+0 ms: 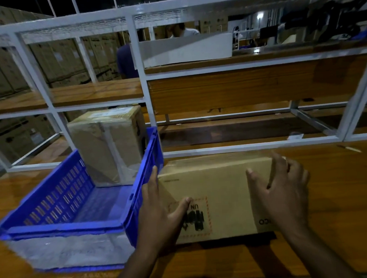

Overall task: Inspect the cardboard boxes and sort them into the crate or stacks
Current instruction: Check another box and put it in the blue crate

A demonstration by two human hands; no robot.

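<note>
Flat cardboard box [221,192] on the wooden table [345,192], just beside the blue crate [52,204], gripped at its ends by left hand [159,214] and right hand [283,188]. Likely hazard: catching the crate wall if lifted low.

A brown wooden worktable [338,197] with a glossy top fills the foreground. Behind it stands a white metal rack [138,61] that carries wooden shelves [92,93]. Through the rack, on the left, tall stacks of large brown cartons [57,60] make a wall. The room is dim; one bright lamp [260,15] shines far at the back right.
</note>
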